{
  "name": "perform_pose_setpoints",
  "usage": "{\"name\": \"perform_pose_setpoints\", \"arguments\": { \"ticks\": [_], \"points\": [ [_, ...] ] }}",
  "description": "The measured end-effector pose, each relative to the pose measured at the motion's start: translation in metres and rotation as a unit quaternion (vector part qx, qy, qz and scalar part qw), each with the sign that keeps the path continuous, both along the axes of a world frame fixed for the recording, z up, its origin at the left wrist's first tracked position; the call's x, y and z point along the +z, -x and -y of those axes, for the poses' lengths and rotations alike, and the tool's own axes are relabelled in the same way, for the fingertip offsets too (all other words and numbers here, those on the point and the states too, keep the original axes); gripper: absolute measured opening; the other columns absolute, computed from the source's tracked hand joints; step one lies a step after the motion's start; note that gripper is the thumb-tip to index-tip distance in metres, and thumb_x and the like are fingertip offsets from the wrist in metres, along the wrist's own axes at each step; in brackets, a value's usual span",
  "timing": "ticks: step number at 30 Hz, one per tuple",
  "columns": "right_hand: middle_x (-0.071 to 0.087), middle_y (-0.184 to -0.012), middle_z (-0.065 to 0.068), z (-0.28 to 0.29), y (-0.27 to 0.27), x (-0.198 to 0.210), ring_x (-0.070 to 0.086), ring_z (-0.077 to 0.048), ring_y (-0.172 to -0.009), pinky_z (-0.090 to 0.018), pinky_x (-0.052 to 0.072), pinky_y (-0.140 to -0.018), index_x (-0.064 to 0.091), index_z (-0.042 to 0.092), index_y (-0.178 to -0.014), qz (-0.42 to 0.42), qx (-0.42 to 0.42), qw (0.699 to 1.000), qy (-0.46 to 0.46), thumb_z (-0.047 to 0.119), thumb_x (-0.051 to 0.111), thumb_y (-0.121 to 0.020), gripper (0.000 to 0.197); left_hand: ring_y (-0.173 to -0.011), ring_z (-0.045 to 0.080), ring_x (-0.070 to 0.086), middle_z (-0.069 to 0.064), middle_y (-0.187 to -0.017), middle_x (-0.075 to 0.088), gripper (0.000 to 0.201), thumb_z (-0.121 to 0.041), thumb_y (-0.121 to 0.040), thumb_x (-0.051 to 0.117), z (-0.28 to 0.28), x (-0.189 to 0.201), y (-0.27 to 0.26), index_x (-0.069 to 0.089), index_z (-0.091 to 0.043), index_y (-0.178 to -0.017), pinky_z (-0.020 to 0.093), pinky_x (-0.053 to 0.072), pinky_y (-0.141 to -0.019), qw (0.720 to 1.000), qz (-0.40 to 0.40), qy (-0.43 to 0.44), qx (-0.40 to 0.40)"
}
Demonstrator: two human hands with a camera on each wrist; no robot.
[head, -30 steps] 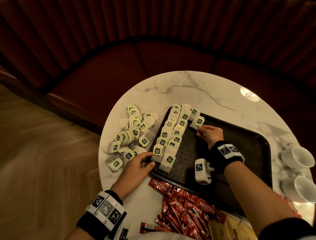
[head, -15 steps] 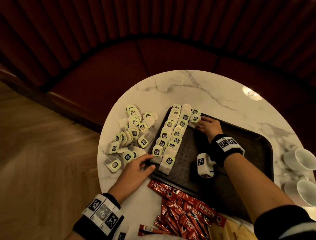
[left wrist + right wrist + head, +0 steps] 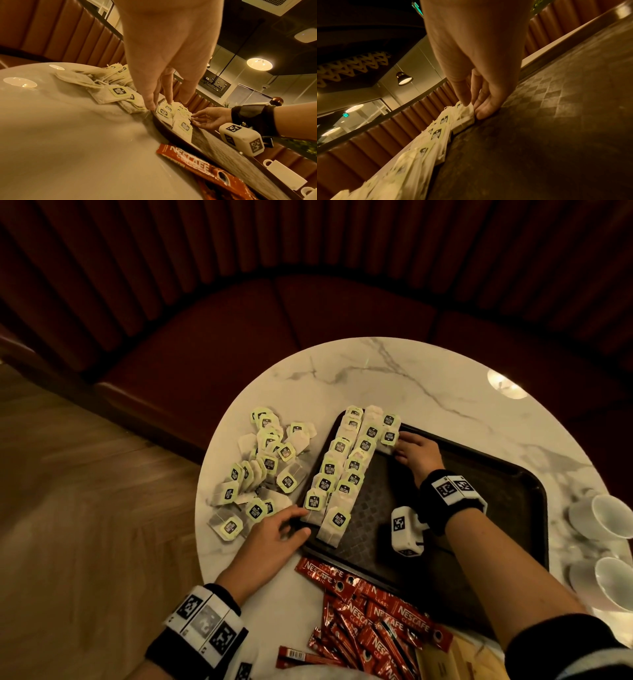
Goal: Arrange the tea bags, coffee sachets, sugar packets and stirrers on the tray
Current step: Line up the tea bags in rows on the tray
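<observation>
I saw the black tray [image 3: 507,494] sitting on the round marble desk [image 3: 428,392]. Two rows of tea bags [image 3: 342,470] lay along the left edge of the tray, one bag partly over the next. A third row had just two bags at the far end.

My right hand [image 3: 416,451] was at the far left of the tray. Its fingers [image 3: 485,109] were bent down on the near bag of the short row [image 3: 464,115], pressing its edge against the tray floor. I could not tell if this grip was pinching the bag or only pushing it.

My left hand [image 3: 274,537] rested at the near left corner of the tray. Its fingers [image 3: 150,100] were straight and apart, and their tips touched the nearest bags in the rows. It held nothing.

A loose pile of tea bags [image 3: 263,467] lay on the desk, just left of the tray. Red coffee sachets [image 3: 370,618] lay in a heap near me, by the near edge of the tray. Two white cups [image 3: 603,515] stood on the desk, right of the tray.
</observation>
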State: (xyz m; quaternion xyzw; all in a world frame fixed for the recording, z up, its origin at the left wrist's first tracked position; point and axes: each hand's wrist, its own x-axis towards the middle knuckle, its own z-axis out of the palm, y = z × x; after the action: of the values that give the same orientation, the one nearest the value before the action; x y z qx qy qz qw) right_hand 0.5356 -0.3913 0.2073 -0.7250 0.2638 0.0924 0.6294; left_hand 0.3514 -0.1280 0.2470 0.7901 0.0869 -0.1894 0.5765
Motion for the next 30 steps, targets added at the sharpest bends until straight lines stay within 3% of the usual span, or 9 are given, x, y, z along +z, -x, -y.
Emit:
{"name": "perform_pose_setpoints", "arguments": {
  "ticks": [5, 9, 12, 14, 16, 20, 22, 26, 30],
  "points": [
    [0.063, -0.124, -0.012, -0.001, 0.012, 0.012, 0.062, -0.022, -0.108, -0.031, 0.052, -0.092, 0.056, 0.007, -0.133, 0.016, -0.019, 0.999, 0.025, 0.005, 0.058, -0.096, 0.037, -0.103, -0.016, 0.052, -0.018, -0.114, 0.059, 0.028, -0.012, -0.093, 0.062, -0.005, 0.000, 0.001, 0.062, -0.031, -0.114, 0.002, 0.043, -0.085, 0.999, 0.008, 0.034, 0.020],
    [0.065, -0.121, 0.001, -0.022, 0.047, 0.035, 0.062, -0.015, -0.111, -0.037, 0.052, -0.098, 0.064, 0.025, -0.115, 0.079, 0.059, 0.987, 0.129, 0.016, 0.060, -0.096, 0.021, -0.095, -0.016, 0.058, -0.014, -0.107, 0.065, 0.021, -0.010, -0.093, 0.061, -0.018, 0.005, 0.002, 0.066, -0.025, -0.107, 0.005, 0.047, -0.082, 0.994, 0.070, 0.004, 0.079],
    [0.065, -0.113, 0.007, -0.055, 0.085, 0.059, 0.061, -0.004, -0.102, -0.018, 0.050, -0.085, 0.065, 0.027, -0.109, 0.109, 0.219, 0.961, 0.130, 0.014, 0.058, -0.098, 0.018, -0.093, -0.002, 0.061, -0.004, -0.104, 0.067, 0.021, -0.005, -0.092, 0.060, -0.037, 0.000, 0.002, 0.067, -0.023, -0.102, 0.011, 0.049, -0.078, 0.979, 0.122, -0.048, 0.156],
    [0.066, -0.107, 0.007, -0.079, 0.104, 0.066, 0.062, -0.002, -0.090, -0.012, 0.048, -0.068, 0.067, 0.023, -0.110, 0.094, 0.321, 0.934, 0.125, 0.015, 0.059, -0.098, 0.017, -0.095, 0.013, 0.061, 0.002, -0.103, 0.064, 0.028, 0.000, -0.090, 0.061, -0.054, -0.008, 0.003, 0.065, -0.027, -0.095, 0.029, 0.053, -0.083, 0.962, 0.134, -0.090, 0.219],
    [0.067, -0.109, 0.004, -0.100, 0.116, 0.066, 0.063, -0.004, -0.084, -0.010, 0.046, -0.063, 0.067, 0.020, -0.115, 0.077, 0.385, 0.913, 0.114, 0.017, 0.059, -0.098, 0.018, -0.102, 0.025, 0.056, 0.004, -0.105, 0.059, 0.033, 0.002, -0.085, 0.064, -0.070, -0.015, 0.004, 0.061, -0.030, -0.095, 0.045, 0.050, -0.089, 0.951, 0.118, -0.154, 0.241],
    [0.064, -0.120, -0.003, -0.134, 0.123, 0.060, 0.061, -0.013, -0.092, -0.018, 0.046, -0.078, 0.061, 0.014, -0.128, 0.093, 0.439, 0.876, 0.178, 0.018, 0.058, -0.098, 0.030, -0.115, 0.029, 0.050, 0.010, -0.120, 0.052, 0.037, -0.005, -0.084, 0.070, -0.088, -0.026, 0.005, 0.058, -0.026, -0.113, 0.046, 0.045, -0.095, 0.959, 0.038, -0.212, 0.186],
    [0.064, -0.122, -0.007, -0.146, 0.122, 0.058, 0.059, -0.014, -0.097, -0.019, 0.042, -0.081, 0.057, 0.012, -0.132, 0.091, 0.450, 0.860, 0.223, 0.020, 0.059, -0.097, 0.035, -0.113, 0.029, 0.053, 0.010, -0.121, 0.053, 0.044, -0.004, -0.079, 0.074, -0.090, -0.032, 0.004, 0.055, -0.026, -0.113, 0.047, 0.048, -0.095, 0.966, 0.027, -0.191, 0.172],
    [0.062, -0.119, -0.014, -0.163, 0.123, 0.050, 0.060, -0.029, -0.109, -0.033, 0.046, -0.087, 0.052, 0.008, -0.129, 0.056, 0.451, 0.843, 0.287, 0.032, 0.064, -0.094, 0.044, -0.108, 0.028, 0.058, 0.008, -0.121, 0.056, 0.053, -0.006, -0.075, 0.079, -0.083, -0.038, 0.005, 0.054, -0.021, -0.119, 0.048, 0.050, -0.094, 0.969, 0.021, -0.196, 0.149],
    [0.055, -0.130, -0.017, -0.178, 0.133, 0.043, 0.058, -0.035, -0.115, -0.042, 0.049, -0.089, 0.033, 0.002, -0.139, 0.033, 0.445, 0.823, 0.351, 0.050, 0.064, -0.090, 0.076, -0.106, 0.032, 0.056, 0.012, -0.119, 0.052, 0.064, -0.007, -0.076, 0.079, -0.078, -0.034, 0.006, 0.040, -0.015, -0.127, 0.041, 0.049, -0.090, 0.968, -0.004, -0.213, 0.134]
  ]
}}
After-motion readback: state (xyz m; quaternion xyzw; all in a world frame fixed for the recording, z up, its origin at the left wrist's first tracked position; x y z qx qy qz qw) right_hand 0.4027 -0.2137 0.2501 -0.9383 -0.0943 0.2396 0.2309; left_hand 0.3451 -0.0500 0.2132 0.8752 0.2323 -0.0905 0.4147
